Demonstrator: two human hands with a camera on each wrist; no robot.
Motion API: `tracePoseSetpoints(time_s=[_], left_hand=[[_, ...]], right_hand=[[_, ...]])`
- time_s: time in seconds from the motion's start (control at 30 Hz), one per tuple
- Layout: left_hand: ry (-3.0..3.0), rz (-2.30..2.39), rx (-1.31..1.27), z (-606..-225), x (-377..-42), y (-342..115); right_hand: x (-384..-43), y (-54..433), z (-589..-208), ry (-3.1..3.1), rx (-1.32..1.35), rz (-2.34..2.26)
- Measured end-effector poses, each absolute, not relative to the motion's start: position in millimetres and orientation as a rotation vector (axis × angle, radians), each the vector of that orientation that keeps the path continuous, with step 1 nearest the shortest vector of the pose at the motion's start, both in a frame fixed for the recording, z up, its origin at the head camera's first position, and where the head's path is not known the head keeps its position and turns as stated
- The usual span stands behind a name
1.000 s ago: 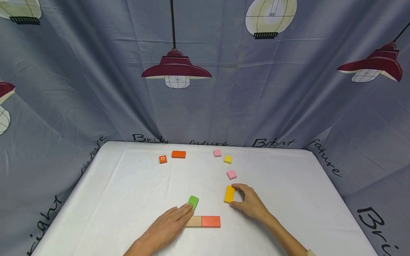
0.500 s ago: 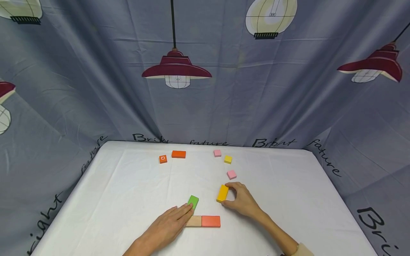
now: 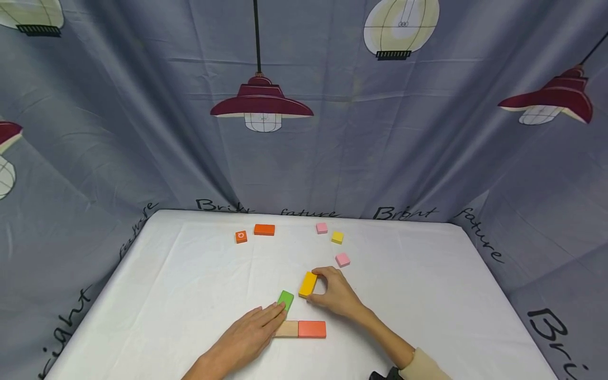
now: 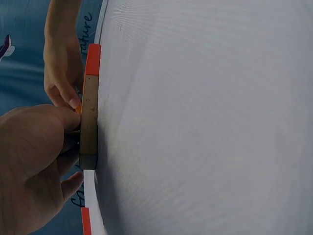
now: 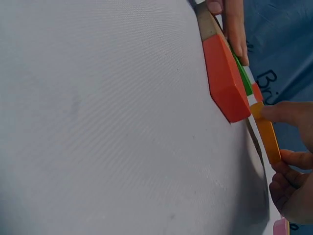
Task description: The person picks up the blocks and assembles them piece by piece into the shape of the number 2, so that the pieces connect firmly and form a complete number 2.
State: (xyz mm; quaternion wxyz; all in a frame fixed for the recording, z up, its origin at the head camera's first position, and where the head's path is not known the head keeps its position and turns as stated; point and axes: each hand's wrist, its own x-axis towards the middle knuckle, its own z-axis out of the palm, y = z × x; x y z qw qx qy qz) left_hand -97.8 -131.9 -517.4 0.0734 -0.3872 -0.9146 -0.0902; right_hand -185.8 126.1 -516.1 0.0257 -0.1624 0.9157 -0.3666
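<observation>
In the head view my right hand [image 3: 339, 293] pinches a yellow rectangular block [image 3: 307, 284] between thumb and fingers, one at each end. To its left lies a green block [image 3: 286, 300], partly covered by the fingertips of my left hand [image 3: 249, 332]. Those fingers are extended and rest over the green block and the left part of a plain wooden block [image 3: 287, 329]. An orange-red block [image 3: 312, 329] adjoins the wooden one at its right end. The right wrist view shows the yellow block [image 5: 266, 132] held just beyond the orange-red block [image 5: 226, 81].
Toward the back of the white table [image 3: 190, 274] lie an orange square block [image 3: 241, 237] with a mark, an orange rectangular block [image 3: 264, 229], a pink block [image 3: 322, 228], a small yellow block [image 3: 337, 237] and a nearer pink block [image 3: 342, 259]. A grey curtain [image 3: 332, 158] surrounds the table.
My right hand has moved left with the yellow block, bringing it close to the green one and tilting it a little. My left hand has stayed in place.
</observation>
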Motion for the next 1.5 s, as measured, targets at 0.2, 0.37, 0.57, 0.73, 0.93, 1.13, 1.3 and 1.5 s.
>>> tracePoseSetpoints(time_s=[0.2, 0.37, 0.57, 0.73, 0.93, 1.13, 1.3, 1.5], left_hand=[[-2.789, -0.265, -1.163, -516.6, -97.0, -131.3], [-2.777, -0.245, -1.163, -517.0, -96.4, -131.3], [-2.765, -0.248, -1.164, -517.4, -96.7, -131.3], [-2.758, -0.244, -1.164, -517.6, -96.4, -131.2], [-2.761, -0.234, -1.163, -517.9, -96.3, -130.8], [-2.749, -0.249, -1.167, -517.8, -96.7, -131.4], [-2.718, -0.259, -1.175, -517.8, -97.8, -131.9], [-2.736, -0.27, -1.183, -517.0, -97.9, -132.4]], right_hand=[[-188.9, 114.9, -519.5, 2.804, -0.529, -1.111], [-190.6, 108.9, -521.6, 2.809, -0.554, -1.091], [-191.8, 104.6, -521.1, 2.836, -0.572, -1.052], [-192.3, 105.0, -520.1, 2.832, -0.591, -1.044], [-192.8, 106.8, -519.9, 2.809, -0.579, -1.042], [-193.8, 107.1, -521.0, 2.811, -0.601, -1.05], [-195.5, 106.6, -521.0, 2.818, -0.64, -1.053], [-197.9, 106.5, -521.9, 2.825, -0.676, -1.039]])
